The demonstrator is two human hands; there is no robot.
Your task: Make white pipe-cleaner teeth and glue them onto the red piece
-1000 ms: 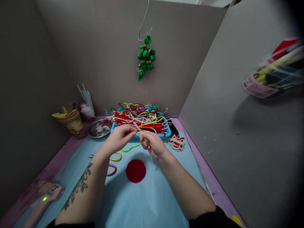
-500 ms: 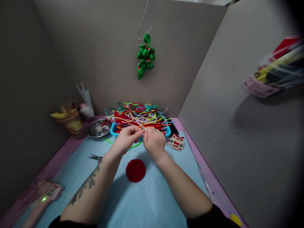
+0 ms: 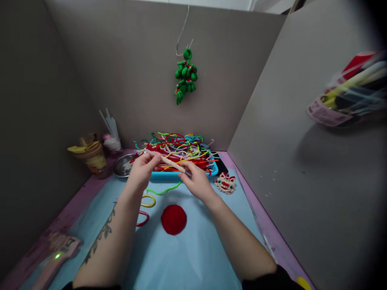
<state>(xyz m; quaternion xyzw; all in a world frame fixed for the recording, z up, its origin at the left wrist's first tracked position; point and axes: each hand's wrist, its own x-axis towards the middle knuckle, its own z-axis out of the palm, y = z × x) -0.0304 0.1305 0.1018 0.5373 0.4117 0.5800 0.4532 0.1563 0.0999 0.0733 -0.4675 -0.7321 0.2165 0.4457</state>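
My left hand (image 3: 143,167) pinches one end of a thin pale stick, and my right hand (image 3: 196,181) has its fingers closed round the other end. Between them, a cream pipe cleaner (image 3: 173,162) is coiled tightly round the stick. Both hands are in front of a blue tray (image 3: 165,175) heaped with coloured pipe cleaners (image 3: 181,147). Below them a round red disc (image 3: 173,219) lies flat on the blue sheet. Scissors with one yellow loop (image 3: 148,201) and one red loop are partly hidden by my left forearm. A bright green pipe cleaner (image 3: 165,190) lies near the tray.
To the right sits a cream-and-red face ornament (image 3: 225,183). A metal dish (image 3: 121,166), a brown pot (image 3: 94,159) and a pink tool with a green light (image 3: 62,251) are at left. A green ornament (image 3: 185,76) hangs from the back wall.
My hands have moved apart, the left one leftward, so the cream coil on the stick now shows between them. The scissors' handles have come out from behind my left forearm.
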